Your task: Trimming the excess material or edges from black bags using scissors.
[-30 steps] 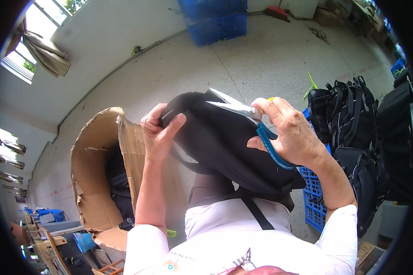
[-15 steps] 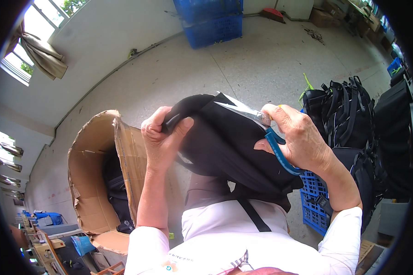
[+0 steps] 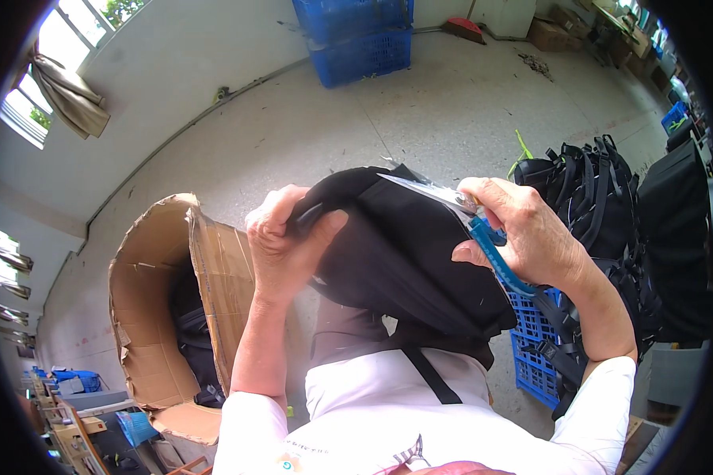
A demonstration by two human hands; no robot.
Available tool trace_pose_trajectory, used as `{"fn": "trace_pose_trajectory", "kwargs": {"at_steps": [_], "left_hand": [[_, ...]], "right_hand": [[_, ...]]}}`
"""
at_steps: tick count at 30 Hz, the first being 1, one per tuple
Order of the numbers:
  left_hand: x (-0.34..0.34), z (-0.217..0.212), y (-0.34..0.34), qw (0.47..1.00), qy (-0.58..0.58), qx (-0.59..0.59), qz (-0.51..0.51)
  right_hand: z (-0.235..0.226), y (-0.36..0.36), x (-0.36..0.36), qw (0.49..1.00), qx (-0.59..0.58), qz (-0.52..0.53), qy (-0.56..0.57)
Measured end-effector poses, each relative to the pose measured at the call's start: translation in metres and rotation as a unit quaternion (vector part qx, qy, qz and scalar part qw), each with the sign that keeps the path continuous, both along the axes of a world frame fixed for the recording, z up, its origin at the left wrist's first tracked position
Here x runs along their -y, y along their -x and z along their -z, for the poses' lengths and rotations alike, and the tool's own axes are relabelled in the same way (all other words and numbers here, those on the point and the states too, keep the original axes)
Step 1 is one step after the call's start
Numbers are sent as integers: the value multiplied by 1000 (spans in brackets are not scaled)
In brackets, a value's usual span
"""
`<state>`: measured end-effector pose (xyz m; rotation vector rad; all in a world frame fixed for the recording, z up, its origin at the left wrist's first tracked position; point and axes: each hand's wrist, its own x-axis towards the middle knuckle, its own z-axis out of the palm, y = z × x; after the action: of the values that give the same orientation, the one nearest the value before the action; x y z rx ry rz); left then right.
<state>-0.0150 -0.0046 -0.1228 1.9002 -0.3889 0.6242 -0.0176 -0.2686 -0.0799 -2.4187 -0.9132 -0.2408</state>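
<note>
A black fabric bag [image 3: 420, 245], probably a backpack, rests over my lap with a dark strap hanging down toward me. My left hand [image 3: 287, 241] grips its upper left edge, thumb on the near side. In my right hand [image 3: 527, 233] is a pair of scissors [image 3: 495, 257] with blue handles. Their metal blades point left and lie along the bag's top right edge. Whether anything is between the blades is too blurred to tell.
At left stands an open cardboard box [image 3: 154, 317] with black bags inside. Black backpacks [image 3: 594, 198] are piled on the right, near a blue crate [image 3: 535, 356]. More blue crates [image 3: 360, 59] stand by the far wall, beside a red dustpan [image 3: 463, 30].
The scissors' blades, spread apart before, are now closer together. My right hand has shifted slightly right. My left hand keeps its hold on the bag.
</note>
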Motion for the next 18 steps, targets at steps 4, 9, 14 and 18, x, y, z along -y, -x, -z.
{"fn": "trace_pose_trajectory", "kwargs": {"at_steps": [4,9,14,18], "left_hand": [[2,-1,0,1000,-17,-11,3],[4,-4,1,999,-39,-13,3],[12,-10,2,998,-58,7,-3],[13,-8,1,998,-59,7,6]], "right_hand": [[-4,3,9,998,-47,12,42],[-9,3,12,997,-77,12,11],[-17,-3,11,999,-40,-2,26],[-12,-6,19,999,-11,-18,34]]}}
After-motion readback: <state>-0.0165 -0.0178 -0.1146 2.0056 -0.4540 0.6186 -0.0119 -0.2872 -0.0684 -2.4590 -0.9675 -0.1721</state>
